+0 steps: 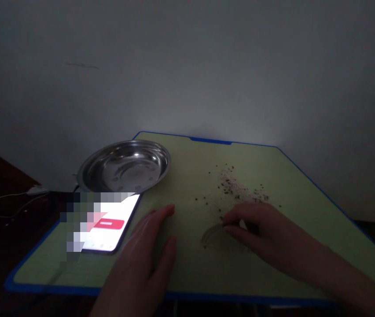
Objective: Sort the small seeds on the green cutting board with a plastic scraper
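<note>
My left hand (148,251) hovers at the front of the table, thumb and fingers apart, with nothing in it. At the near edge of a scatter of small pale grains mixed with dark bits (237,189), my right hand (256,229) has thumb and forefinger pinched together. Whatever lies between those fingertips is too small and dim to make out. A faint curved outline (212,235), perhaps something clear, shows on the tabletop beside the right fingertips. Several dark specks lie apart from the scatter, toward the left and front.
A shiny metal basin (124,174) stands at the back left of the blue-edged, pale green table (187,268). In front of it, left of my left hand, is a lit phone (111,235), partly blurred. A grey wall rises behind. White cables (35,190) lie at the far left.
</note>
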The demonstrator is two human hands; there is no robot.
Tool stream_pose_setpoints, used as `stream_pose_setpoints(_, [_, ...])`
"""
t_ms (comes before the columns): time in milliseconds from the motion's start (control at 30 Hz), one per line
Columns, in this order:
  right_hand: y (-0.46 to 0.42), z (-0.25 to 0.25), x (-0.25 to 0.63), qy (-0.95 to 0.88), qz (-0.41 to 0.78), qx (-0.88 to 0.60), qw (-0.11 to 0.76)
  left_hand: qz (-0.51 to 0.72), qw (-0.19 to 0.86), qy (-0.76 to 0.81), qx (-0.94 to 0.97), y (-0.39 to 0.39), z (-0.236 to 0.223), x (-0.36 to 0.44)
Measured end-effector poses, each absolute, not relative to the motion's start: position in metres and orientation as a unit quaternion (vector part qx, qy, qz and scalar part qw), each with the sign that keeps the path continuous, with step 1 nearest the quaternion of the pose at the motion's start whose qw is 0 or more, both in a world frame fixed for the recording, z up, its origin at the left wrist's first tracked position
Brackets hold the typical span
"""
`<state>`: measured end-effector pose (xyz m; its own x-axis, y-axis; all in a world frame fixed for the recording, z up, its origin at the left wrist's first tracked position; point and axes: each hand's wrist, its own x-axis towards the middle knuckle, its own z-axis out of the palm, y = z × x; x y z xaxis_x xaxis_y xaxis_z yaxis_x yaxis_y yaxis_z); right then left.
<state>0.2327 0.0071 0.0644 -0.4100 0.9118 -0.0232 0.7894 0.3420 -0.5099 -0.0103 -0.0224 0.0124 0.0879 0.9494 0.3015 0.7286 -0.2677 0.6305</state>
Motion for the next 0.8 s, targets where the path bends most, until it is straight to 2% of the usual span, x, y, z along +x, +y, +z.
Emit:
stream_pose_setpoints(300, [0.003,0.067,0.221,-0.816,0.244,-0.505,0.141,0.341,0.174,0.584,0.716,-0.022,0.014,-0.007])
stream_pose_setpoints(800, [-0.003,0.060,0.216,-0.809,0.313,-0.487,0.098,0.339,0.159,0.578,0.725,-0.022,0.013,-0.010])
